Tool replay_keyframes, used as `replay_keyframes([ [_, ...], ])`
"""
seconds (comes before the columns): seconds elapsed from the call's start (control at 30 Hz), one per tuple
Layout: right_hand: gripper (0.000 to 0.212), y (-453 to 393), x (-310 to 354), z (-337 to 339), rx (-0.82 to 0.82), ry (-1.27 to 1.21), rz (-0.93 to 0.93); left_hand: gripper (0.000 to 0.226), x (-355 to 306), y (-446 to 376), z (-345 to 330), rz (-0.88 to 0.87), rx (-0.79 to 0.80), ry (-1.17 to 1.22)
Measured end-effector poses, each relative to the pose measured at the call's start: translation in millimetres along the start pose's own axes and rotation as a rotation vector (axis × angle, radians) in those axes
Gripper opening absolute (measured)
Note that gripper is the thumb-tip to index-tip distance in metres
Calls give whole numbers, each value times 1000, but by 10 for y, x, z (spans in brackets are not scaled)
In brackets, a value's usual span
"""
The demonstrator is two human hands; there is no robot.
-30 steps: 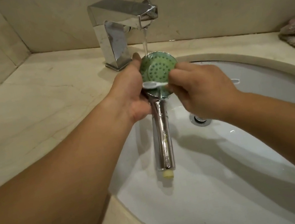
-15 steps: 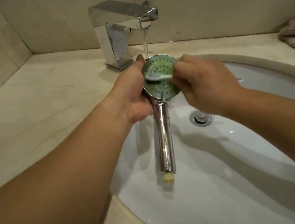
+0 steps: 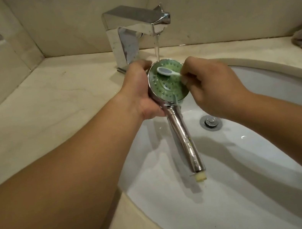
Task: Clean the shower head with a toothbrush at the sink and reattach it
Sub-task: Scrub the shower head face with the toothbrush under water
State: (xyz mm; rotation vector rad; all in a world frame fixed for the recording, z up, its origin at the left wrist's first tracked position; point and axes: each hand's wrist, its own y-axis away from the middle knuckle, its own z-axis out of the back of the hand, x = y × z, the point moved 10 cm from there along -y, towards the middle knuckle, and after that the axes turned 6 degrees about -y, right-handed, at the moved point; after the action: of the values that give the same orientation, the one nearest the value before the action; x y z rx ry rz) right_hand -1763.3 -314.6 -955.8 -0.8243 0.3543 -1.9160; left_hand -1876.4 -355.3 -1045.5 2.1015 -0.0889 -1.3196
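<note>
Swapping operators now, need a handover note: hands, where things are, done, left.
Left hand grips the shower head by its rim, over the sink.
Right hand pinches the toothbrush, its head on the upper part of the green face.
Faucet is running, its stream falling at the head's top edge.
Done: head detached, scrubbing under way.
Left: finish scrubbing, rinse, shut off the water, reattach.

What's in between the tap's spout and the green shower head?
A thin stream of water runs down from the faucet onto the top edge of the shower head, as the head view shows.
</note>
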Motion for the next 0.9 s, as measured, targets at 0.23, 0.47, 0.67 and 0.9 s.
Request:
replay_keyframes([
  [0.23, 16, -32, 79, 85, -56, 79, 56, 52, -43, -43, -137, 25, 158, -10],
  [0.47, 18, 4, 184, 32, -39, 163, 134, 45, -79, -117, -121, 12, 168, -64],
  [0.67, 20, 30, 240, -29, -50, 173, 144, 43, -49, -144, -154, 10, 187, -65],
  [0.9, 22, 9, 163, -44, -51, 148, 104, 42, -30, -156, -148, 13, 177, -41],
])
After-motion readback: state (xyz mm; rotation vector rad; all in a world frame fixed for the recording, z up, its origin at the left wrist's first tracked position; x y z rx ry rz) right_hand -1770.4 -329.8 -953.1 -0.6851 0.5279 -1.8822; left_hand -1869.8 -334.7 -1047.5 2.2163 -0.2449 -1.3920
